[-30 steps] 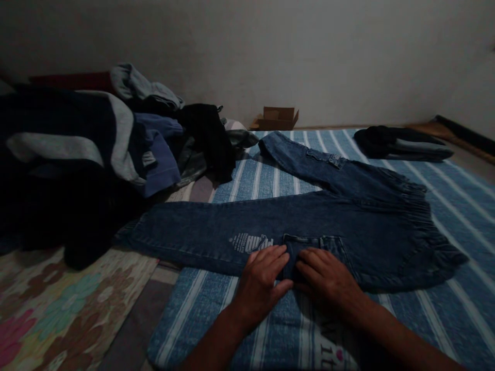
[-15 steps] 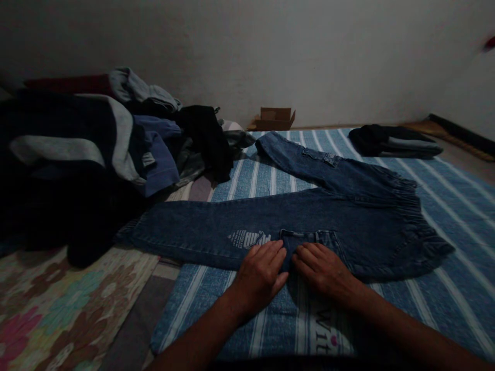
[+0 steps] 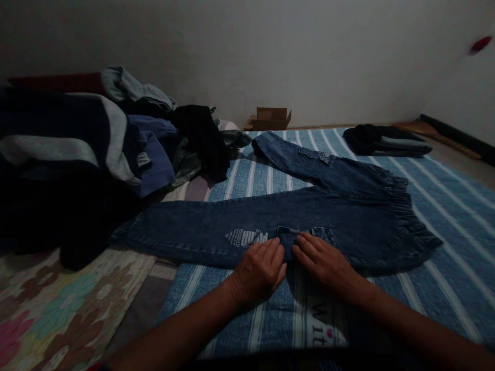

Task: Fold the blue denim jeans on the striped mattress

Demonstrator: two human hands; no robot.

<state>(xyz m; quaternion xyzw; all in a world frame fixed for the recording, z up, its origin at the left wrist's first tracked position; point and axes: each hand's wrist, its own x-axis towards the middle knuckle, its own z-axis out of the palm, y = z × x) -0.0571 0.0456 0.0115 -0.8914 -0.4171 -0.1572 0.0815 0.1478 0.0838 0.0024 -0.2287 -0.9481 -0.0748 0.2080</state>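
A pair of dark blue denim jeans [image 3: 232, 216] lies spread on its side, legs to the left and gathered elastic waist to the right. Pale printed lettering and a cargo pocket mark the near leg. At that leg's near edge, just left of the pocket, my left hand [image 3: 258, 268] has its fingers bent and closed on the denim, thumb low by the edge. My right hand [image 3: 325, 263] rests close beside it, fingers stretched over the pocket's lower part, its thumb hidden. A small gap separates the hands.
A heap of dark clothes [image 3: 77, 170] rises at the left, touching the near leg's hem. Beneath are a blue striped sheet [image 3: 436, 196] and a floral cloth [image 3: 73, 304]. Folded dark clothes [image 3: 386, 140] lie back right; a cardboard box [image 3: 270, 119] stands by the wall.
The view has shifted slightly, moving the surroundings left. My left hand's fingers look more bent, and my right fingers reach a little farther up over the pocket. The jeans still lie flat.
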